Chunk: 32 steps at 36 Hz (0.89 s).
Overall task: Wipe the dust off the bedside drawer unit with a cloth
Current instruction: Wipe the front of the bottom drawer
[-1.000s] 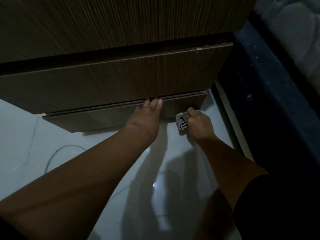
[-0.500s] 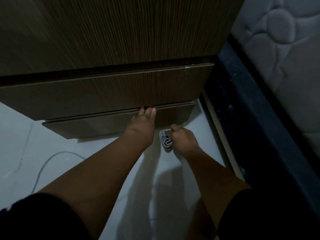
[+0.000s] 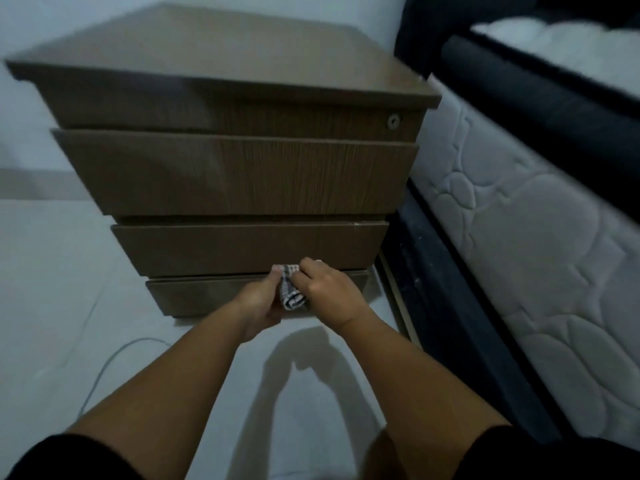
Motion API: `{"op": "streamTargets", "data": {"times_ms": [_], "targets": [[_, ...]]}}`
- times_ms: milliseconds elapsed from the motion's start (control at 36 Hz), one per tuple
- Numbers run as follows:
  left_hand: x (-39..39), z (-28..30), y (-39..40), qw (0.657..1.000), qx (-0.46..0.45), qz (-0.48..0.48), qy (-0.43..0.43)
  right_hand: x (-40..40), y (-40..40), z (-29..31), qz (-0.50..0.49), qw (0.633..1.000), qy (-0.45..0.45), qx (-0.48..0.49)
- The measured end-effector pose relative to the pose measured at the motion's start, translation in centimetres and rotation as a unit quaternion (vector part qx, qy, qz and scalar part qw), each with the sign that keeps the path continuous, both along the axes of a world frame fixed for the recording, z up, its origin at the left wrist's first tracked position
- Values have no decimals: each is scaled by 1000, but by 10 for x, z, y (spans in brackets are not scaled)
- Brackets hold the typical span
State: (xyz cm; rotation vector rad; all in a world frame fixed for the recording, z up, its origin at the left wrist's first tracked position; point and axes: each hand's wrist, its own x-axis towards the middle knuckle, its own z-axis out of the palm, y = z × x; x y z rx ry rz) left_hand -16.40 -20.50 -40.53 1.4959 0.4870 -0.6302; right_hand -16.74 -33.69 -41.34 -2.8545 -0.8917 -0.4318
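pale floor (image 3: 52,306) nearest, thin cable (image 3: 104,368) lying on it; left hand (image 3: 258,306) and right hand (image 3: 329,294) both grip the bunched checked cloth (image 3: 290,289) between them, fingers curled on it, before the lowest drawer (image 3: 194,296); brown wood-grain drawer unit (image 3: 242,174) behind; mattress (image 3: 519,220) at right.

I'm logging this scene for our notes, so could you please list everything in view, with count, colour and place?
drawer unit: one, brown wood grain, centre, on the floor beside the bed
lock: one, metal, top right of the unit's front
cloth: one, checked grey and white, bunched, between the hands at the lowest drawers
mattress: one, white quilted, right
bed frame: one, dark, under the mattress
cable: one, pale, on the floor at left
floor: white
left hand: grips the cloth
right hand: grips the cloth
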Motion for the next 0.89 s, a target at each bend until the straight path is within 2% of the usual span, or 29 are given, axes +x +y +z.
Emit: {"op": "streamTargets", "data": {"times_ms": [111,222,333,417,528,611,722,778,889], "targets": [[-6,43,13,997,-33,67,-28,-4,13,34,34,998,-50,12],[-20,88,24,994,-16,76,-72,-11,25,70,48,998,-45,-11],[-31,124,40,990,-33,87,-109,-21,34,113,40,999,2,11],[-31,147,53,985,-34,110,-127,-26,40,146,6,992,69,102],[-33,186,67,975,-36,127,-177,-24,55,180,-59,936,151,313],[-31,214,76,970,-44,120,-207,-14,69,199,-84,867,214,443],[-21,247,93,963,-32,111,-244,-3,89,226,-71,789,271,546],[-17,262,102,961,-20,93,-260,0,97,241,-57,772,272,571],[-1,285,122,951,10,122,-284,17,110,263,-64,769,237,591]]}}
